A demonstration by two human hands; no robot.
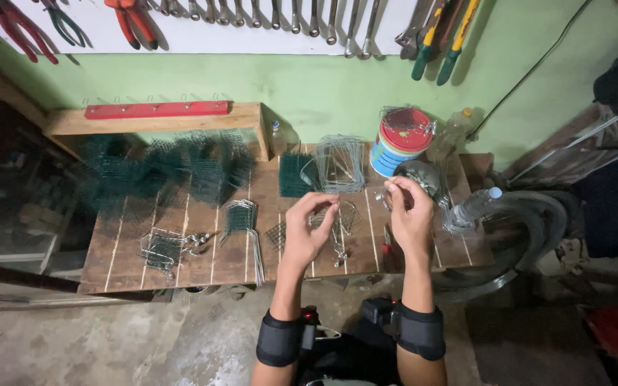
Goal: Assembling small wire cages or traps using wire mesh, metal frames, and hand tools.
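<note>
While both hands hover mid-frame over the surface (180, 250), we see our left hand (307, 227) and right hand (409, 211) pinching thin wire (355, 202) between curled fingertips.

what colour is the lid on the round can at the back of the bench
Red, on the striped round can behind the right hand; it shows best in the head view.

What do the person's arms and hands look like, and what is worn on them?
Both forearms are bare, without sleeves. The left hand and right hand wear no gloves. Each wrist carries a wide black padded band, with a small dark device attached on its inner side.
</note>
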